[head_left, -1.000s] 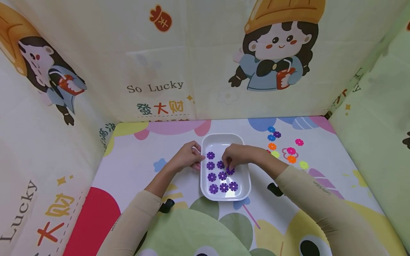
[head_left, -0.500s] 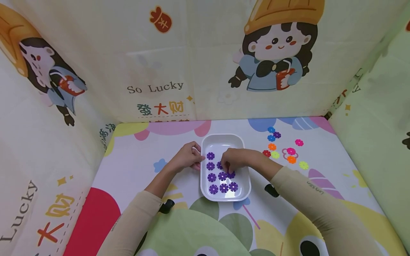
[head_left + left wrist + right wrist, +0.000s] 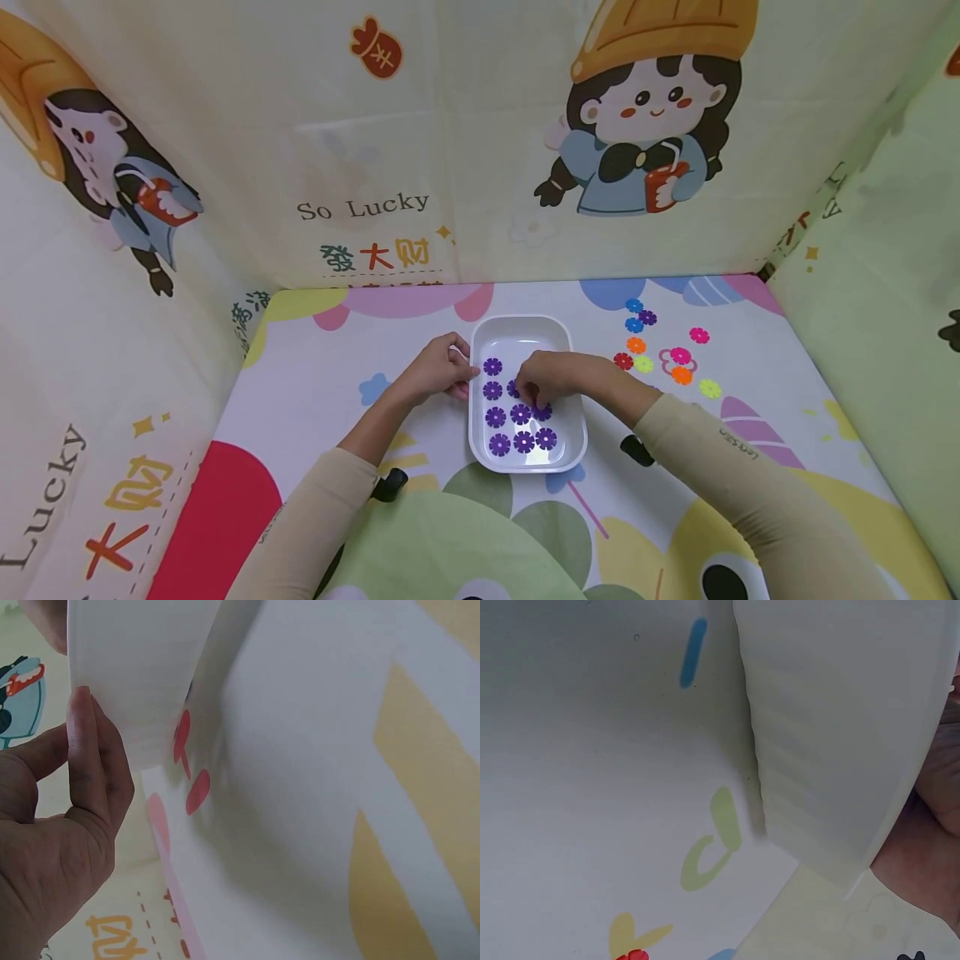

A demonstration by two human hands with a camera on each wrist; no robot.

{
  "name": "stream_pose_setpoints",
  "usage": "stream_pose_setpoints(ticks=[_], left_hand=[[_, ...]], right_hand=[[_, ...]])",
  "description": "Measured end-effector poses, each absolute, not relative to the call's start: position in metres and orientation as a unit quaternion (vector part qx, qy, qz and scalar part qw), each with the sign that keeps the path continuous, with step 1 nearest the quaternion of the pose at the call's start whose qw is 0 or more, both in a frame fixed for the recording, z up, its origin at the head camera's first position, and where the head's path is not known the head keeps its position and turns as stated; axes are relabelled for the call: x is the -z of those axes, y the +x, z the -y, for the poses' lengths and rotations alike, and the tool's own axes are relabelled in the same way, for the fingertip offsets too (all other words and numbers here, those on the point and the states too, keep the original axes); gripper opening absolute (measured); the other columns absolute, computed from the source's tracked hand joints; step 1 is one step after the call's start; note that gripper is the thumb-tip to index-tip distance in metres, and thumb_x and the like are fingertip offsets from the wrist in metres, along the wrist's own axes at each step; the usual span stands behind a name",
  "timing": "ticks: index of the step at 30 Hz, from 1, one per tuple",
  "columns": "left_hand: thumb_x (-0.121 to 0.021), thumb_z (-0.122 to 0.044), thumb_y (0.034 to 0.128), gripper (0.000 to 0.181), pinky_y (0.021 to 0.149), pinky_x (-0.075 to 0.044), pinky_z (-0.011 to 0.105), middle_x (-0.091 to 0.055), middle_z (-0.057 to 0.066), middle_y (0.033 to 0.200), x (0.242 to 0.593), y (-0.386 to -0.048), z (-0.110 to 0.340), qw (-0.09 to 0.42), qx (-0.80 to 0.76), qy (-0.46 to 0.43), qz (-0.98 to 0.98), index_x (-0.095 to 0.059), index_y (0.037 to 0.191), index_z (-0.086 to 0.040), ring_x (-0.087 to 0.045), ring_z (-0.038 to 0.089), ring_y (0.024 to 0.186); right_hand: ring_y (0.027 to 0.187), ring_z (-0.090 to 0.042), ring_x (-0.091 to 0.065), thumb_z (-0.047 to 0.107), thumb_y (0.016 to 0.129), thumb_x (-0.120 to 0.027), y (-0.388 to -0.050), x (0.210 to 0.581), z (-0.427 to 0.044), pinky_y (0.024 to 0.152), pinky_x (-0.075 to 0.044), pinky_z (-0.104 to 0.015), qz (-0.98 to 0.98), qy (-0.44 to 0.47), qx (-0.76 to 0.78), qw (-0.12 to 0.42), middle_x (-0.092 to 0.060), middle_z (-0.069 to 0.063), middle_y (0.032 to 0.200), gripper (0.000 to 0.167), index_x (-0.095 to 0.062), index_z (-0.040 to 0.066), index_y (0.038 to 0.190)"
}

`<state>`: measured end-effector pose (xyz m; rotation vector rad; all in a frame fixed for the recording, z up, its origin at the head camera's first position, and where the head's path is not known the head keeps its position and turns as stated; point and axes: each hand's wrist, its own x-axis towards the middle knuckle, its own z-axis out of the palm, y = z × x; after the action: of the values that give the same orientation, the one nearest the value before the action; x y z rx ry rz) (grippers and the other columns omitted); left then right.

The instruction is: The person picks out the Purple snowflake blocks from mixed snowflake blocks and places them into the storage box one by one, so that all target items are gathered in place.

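Observation:
A white rectangular tray (image 3: 525, 332) lies on the table with several purple flower-shaped pieces (image 3: 496, 417) set in rows inside it. My left hand (image 3: 442, 367) pinches the tray's left rim, thumb on top. In the left wrist view, that hand's fingers (image 3: 84, 750) lie along the outside of the tray wall (image 3: 142, 667). Over the tray's right half, my right hand (image 3: 551, 377) has its fingers curled down, the fingertips on one purple flower-shaped piece (image 3: 543, 413) that they partly cover. The right wrist view has mostly the outer tray wall (image 3: 847, 735), which hides the fingertips.
Right of the tray, loose flower-shaped pieces are scattered: blue (image 3: 634, 325), orange (image 3: 636, 346), yellow (image 3: 709, 388), red (image 3: 623, 361), pink (image 3: 699, 335) and one purple. A printed cloth covers the table (image 3: 315, 367); printed curtains (image 3: 495, 125) stand at the back and sides.
My right hand has shifted slightly toward me within the tray, and the purple piece at its fingertips has moved the same way, beside the row's neighbour. The left hand stays on the rim.

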<state>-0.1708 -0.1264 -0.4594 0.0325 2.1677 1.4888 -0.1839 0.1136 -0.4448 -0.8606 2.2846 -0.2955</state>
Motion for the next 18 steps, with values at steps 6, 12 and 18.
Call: stream_pose_setpoints(ticks=[6, 12, 18], left_hand=[[-0.073, -0.004, 0.0947, 0.033, 0.065, -0.068, 0.045, -0.067, 0.013, 0.086, 0.4592, -0.1706, 0.1261, 0.254, -0.551, 0.014, -0.795, -0.051, 0.12, 0.0, -0.07, 0.017, 0.059], [-0.073, -0.004, 0.0948, 0.032, 0.063, -0.068, 0.043, -0.067, 0.013, 0.086, 0.4583, -0.1703, 0.1256, 0.252, -0.551, 0.014, -0.796, -0.052, 0.119, -0.001, -0.07, 0.017, 0.058], [-0.073, -0.005, 0.0948, 0.033, 0.064, -0.068, 0.044, -0.067, 0.013, 0.087, 0.4591, -0.1705, 0.1258, 0.253, -0.549, 0.011, -0.797, -0.052, 0.119, -0.001, -0.07, 0.018, 0.059]], right_hand=[[0.08, -0.013, -0.065, 0.005, 0.085, -0.083, -0.1841, 0.4456, -0.1137, 0.079, -0.068, -0.032, -0.876, -0.332, 0.109, 0.333, -0.068, 0.005, 0.082, 0.017, -0.075, 0.02, 0.085], [0.08, -0.014, -0.065, 0.005, 0.086, -0.082, -0.1847, 0.4465, -0.1136, 0.078, -0.067, -0.032, -0.875, -0.332, 0.109, 0.334, -0.067, 0.004, 0.081, 0.016, -0.075, 0.02, 0.085], [0.08, -0.012, -0.066, 0.008, 0.086, -0.083, -0.1844, 0.4467, -0.1143, 0.079, -0.067, -0.029, -0.878, -0.33, 0.105, 0.331, -0.068, 0.006, 0.081, 0.016, -0.076, 0.022, 0.086]])
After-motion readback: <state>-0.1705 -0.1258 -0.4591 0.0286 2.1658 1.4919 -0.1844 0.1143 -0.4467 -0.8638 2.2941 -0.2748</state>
